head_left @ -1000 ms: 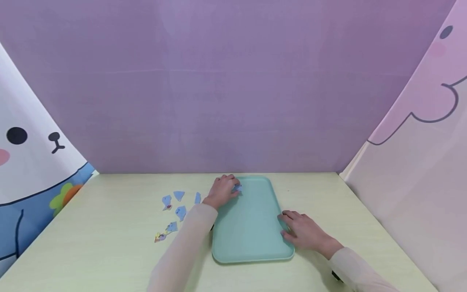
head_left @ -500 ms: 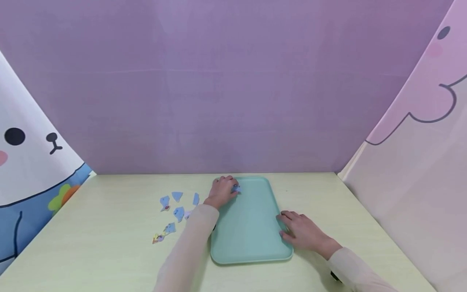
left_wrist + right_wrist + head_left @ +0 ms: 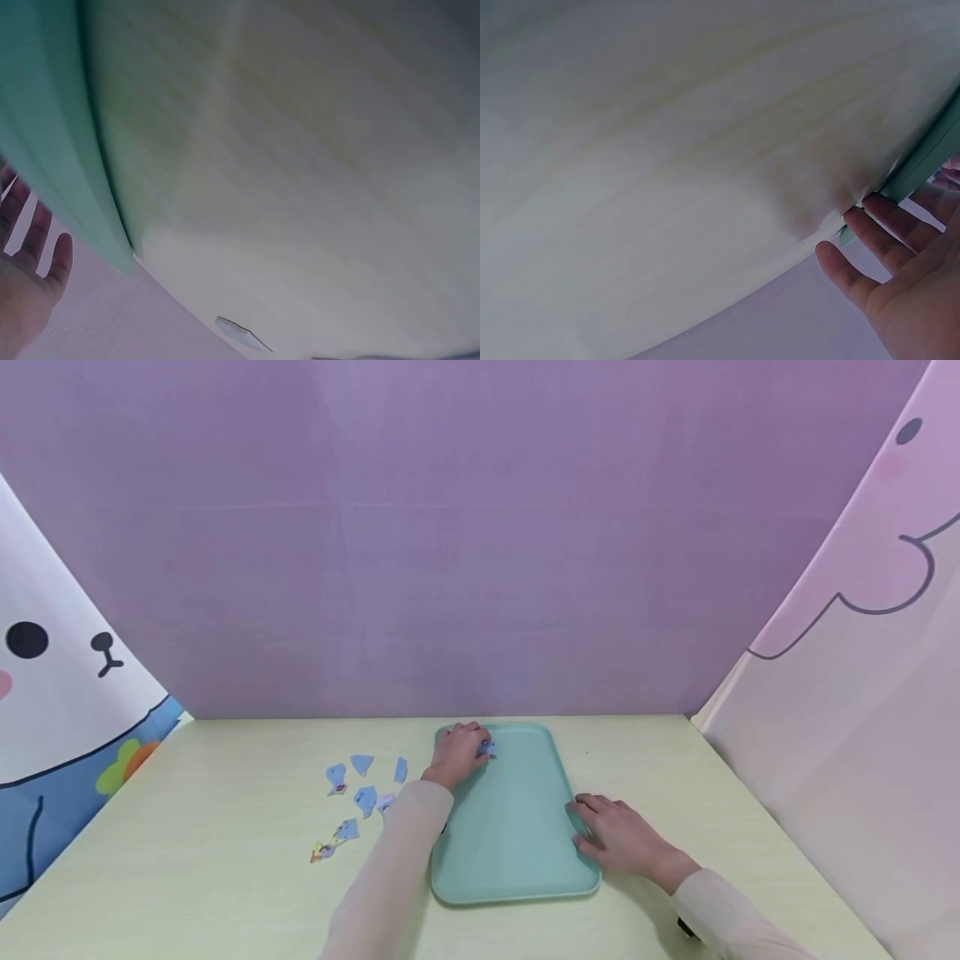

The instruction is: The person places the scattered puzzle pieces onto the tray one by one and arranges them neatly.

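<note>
No text, label, brand or number can be read in the three views. The pieces (image 3: 365,801) bear small coloured prints, but these are too small to tell whether any letter is among them. On the left cloth (image 3: 52,718) and the right cloth (image 3: 862,727) there are printed drawings only, with no readable writing. Nothing can be read on the visible surface of the tray (image 3: 517,835) either.

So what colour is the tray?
The tray is plain mint green, seen best in the head view.
</note>
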The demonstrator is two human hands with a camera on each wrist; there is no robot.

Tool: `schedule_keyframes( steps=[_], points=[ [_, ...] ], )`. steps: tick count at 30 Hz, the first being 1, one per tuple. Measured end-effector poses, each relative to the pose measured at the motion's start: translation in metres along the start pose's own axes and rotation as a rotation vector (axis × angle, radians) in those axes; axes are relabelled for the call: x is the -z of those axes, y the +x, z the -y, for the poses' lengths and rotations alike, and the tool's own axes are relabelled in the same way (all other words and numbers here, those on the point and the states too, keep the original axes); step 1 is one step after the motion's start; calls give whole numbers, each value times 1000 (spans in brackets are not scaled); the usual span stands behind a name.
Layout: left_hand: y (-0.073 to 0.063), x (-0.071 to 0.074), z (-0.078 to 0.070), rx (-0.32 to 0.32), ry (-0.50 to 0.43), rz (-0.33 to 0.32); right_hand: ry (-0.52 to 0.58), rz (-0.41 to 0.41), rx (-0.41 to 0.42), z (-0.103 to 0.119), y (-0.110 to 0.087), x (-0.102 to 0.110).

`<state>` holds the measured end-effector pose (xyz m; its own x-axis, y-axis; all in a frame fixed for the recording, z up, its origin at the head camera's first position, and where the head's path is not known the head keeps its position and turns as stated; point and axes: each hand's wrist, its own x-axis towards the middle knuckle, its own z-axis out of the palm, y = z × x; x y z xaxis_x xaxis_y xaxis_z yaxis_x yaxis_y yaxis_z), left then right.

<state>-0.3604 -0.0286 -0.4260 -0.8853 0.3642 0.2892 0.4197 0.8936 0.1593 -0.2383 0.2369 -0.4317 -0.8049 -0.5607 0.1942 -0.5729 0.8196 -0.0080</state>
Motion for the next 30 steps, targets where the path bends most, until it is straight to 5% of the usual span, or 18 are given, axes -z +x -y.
schedule_keyframes(
  steps=[13, 30],
  points=[
    [3, 0, -2, -12, 22, -25, 1, 5, -4, 0, 0, 0],
    [-1, 1, 5, 3, 22, 19, -3, -6, 0, 0, -1, 0]
  ],
)
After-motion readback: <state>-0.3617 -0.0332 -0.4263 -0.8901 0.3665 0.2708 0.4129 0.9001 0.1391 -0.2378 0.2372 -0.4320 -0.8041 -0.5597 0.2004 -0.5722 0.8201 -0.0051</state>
